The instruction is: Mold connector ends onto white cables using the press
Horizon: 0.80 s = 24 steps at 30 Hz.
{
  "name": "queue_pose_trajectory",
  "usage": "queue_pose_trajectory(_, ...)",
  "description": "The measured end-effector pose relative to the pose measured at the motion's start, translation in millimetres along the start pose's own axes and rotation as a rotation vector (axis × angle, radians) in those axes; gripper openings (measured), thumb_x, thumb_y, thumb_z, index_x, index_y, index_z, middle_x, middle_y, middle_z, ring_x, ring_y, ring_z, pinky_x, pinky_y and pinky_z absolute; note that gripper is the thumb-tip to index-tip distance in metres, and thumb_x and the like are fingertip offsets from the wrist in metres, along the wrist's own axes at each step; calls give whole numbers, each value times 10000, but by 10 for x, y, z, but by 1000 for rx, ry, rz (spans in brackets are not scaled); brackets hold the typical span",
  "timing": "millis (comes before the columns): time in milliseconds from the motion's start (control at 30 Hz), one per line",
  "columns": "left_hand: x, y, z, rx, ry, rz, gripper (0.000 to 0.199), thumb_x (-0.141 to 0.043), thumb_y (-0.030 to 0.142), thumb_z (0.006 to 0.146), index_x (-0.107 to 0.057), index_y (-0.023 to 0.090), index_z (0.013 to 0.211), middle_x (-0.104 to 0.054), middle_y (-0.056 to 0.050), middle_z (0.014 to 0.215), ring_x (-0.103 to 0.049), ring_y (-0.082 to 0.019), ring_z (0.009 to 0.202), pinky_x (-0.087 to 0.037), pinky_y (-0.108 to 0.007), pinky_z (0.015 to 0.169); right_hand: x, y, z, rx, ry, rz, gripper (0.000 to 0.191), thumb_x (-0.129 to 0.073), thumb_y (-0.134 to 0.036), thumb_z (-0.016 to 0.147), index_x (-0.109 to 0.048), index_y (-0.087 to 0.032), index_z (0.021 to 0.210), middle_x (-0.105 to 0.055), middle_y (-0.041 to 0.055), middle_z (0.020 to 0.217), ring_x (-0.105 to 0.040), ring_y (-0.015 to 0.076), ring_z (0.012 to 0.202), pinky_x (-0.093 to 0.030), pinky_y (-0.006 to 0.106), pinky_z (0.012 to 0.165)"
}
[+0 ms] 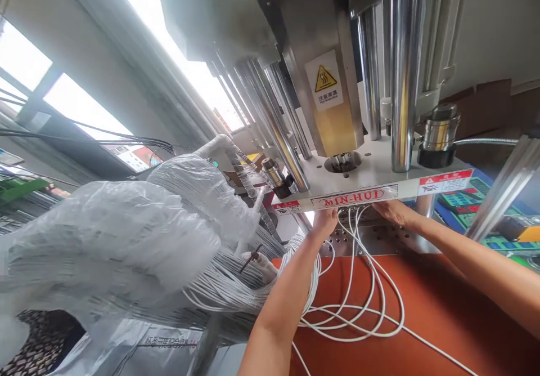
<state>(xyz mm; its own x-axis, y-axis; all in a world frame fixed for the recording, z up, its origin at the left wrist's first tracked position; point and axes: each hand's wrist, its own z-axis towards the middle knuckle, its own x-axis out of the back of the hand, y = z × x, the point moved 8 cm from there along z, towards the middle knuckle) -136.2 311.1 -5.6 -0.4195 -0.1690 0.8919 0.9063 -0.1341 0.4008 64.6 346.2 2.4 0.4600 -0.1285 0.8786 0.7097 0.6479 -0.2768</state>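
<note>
Both of my arms reach under the white plate of a press [367, 176] marked MIN-HUI. My left hand [325, 222] is at the plate's front edge, left of several white cables [353, 263]; its fingers are hidden beneath the plate. On the right side of the cables, my right hand [390, 211] also goes under the edge, with its fingertips out of sight. The cable ends run in between the two hands, above a metal bed with holes [379, 242]. Loops of the cables lie on the red-brown work surface [422, 297].
Large cable bundles in clear plastic [109, 224] hang at the left. Shiny vertical posts [404, 83] and a nozzle block with a heat warning label [324, 80] stand above the plate. A blue-green control panel [476, 196] is at the right.
</note>
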Motion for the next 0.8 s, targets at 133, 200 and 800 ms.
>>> queue_pose_trajectory(133, 48, -18, -83, -20, -38, -35, 345, -449, 200, 936, -593, 180, 1249, -633, -109, 1266, -579, -267, 1182, -460, -437, 1031, -63, -309, -29, 99, -116, -84, 324, -350, -138, 881, -671, -136, 927, -685, 147, 956, -580, 238, 858, -413, 361, 853)
queue_pose_trajectory(200, 63, 15, -132, -70, -35, -41, 406, -459, 158, 918, -555, 202, 1311, -623, -95, 1289, -563, -256, 1208, -455, -427, 1044, -147, -399, 8, 87, -131, -124, 328, -362, -117, 853, -674, -125, 954, -681, 175, 1000, -585, 279, 910, -397, 409, 860)
queue_pose_trajectory(800, 160, 297, -286, -194, 12, -3, 587, -435, -30, 798, -631, 252, 1274, -615, -39, 1314, -538, -203, 1230, -454, -368, 1052, -254, -383, 139, 13, -190, -118, 478, -399, -88, 779, -656, -130, 1180, -688, 159, 1080, -595, 292, 977, -390, 418, 880)
